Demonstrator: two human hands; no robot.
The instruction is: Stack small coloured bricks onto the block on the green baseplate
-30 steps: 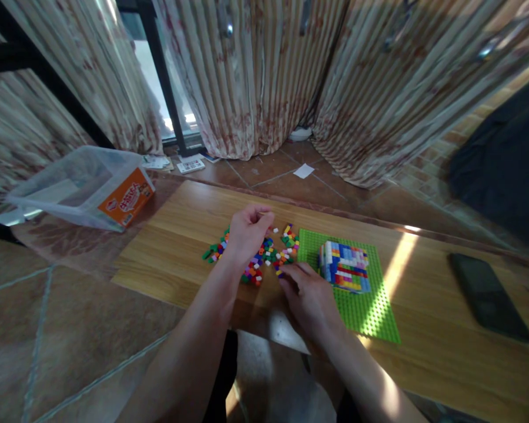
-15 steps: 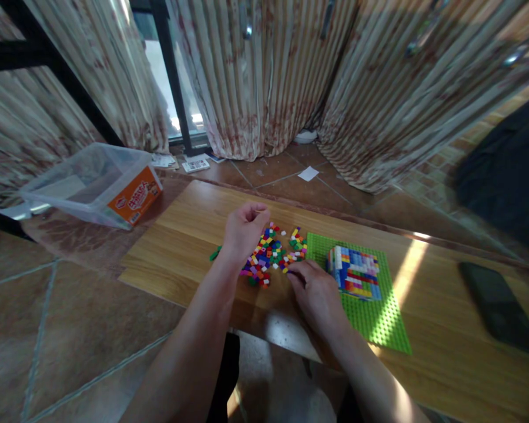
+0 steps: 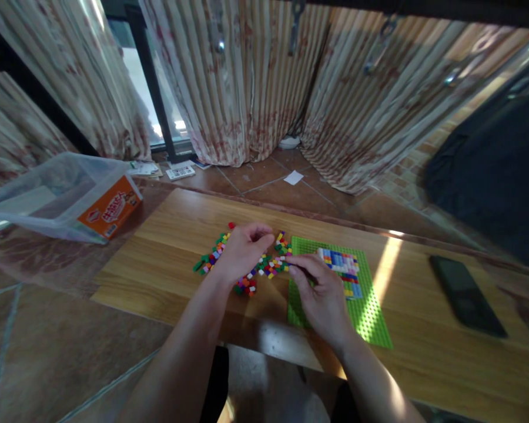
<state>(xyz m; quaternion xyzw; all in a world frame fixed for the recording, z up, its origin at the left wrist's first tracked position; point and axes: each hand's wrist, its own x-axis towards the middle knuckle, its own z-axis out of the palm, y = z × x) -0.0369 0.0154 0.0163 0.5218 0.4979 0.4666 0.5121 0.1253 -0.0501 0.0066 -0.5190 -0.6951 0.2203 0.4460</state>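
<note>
Small loose toy bricks point(image 3: 271, 265) in many colours lie in a scattered pile on the wooden table. Over the pile is my left hand point(image 3: 245, 251), its thumb and fingers drawn together; whatever may be between them is hidden. My right hand point(image 3: 318, 286) is pinched at the pile's right side, above the left edge of the green baseplate point(image 3: 370, 320). Any brick in that pinch is too small to tell. On the baseplate stands a block built of multicoloured bricks point(image 3: 348, 273), partly covered by my right hand.
A dark phone point(image 3: 467, 296) lies at the right of the table point(image 3: 158, 252). Left of the table stands a clear plastic bin point(image 3: 66, 205) with an orange label. Curtains point(image 3: 247, 88) hang behind, and papers point(image 3: 180, 171) lie on the floor. A dark object point(image 3: 494, 153) is at the right.
The view has shifted, so the table appears further left. My left hand has come down and right over the pile, and my right hand now overlaps the baseplate. Some bricks have spread left.
</note>
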